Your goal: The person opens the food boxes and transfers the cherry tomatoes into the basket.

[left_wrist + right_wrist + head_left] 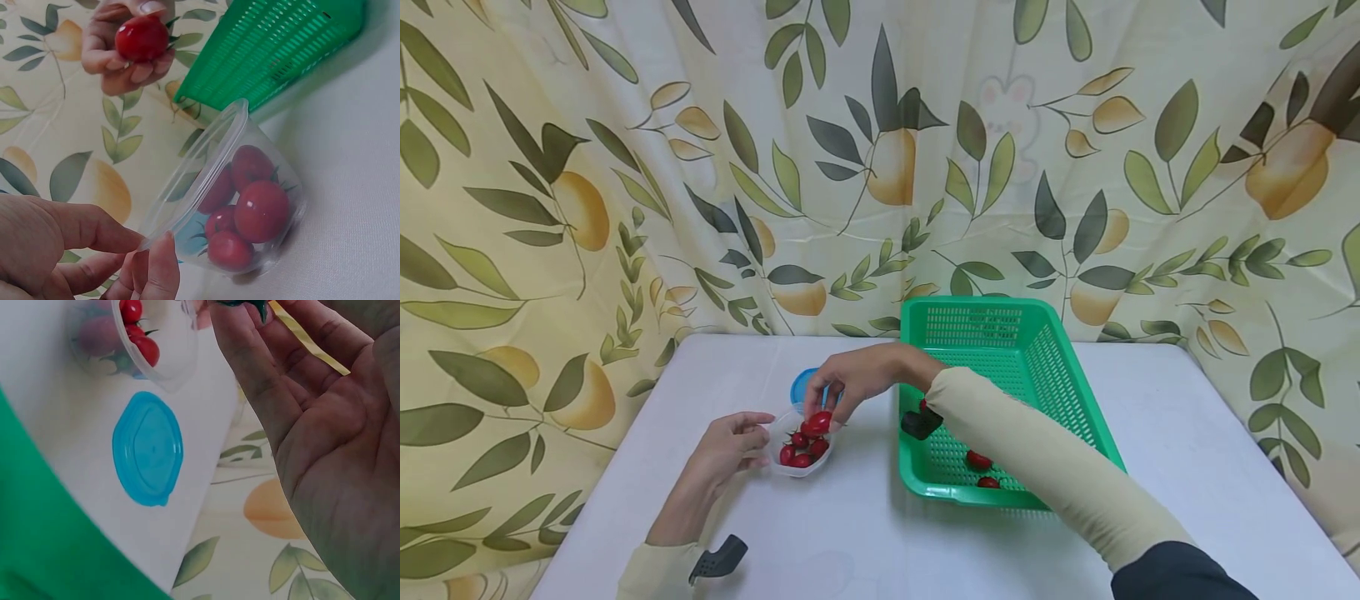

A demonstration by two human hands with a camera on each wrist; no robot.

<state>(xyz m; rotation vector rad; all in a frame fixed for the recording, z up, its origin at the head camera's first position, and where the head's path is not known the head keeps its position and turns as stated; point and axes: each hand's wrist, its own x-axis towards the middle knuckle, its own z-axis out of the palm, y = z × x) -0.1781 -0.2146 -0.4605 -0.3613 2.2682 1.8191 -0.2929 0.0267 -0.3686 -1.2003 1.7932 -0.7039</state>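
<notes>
A clear plastic container with several cherry tomatoes in it stands on the table. My left hand is at its left side; in the left wrist view the thumb and a finger pinch its rim. Over the container, my right hand holds one red cherry tomato in its fingertips. Only that tomato's green stem end shows in the right wrist view. A blue lid lies flat behind the container, partly hidden by the right hand in the head view.
A green slotted basket stands to the right, under the right forearm. Some tomatoes lie near its front; the sleeve hides part of its inside. A fruit-patterned curtain hangs behind the white table.
</notes>
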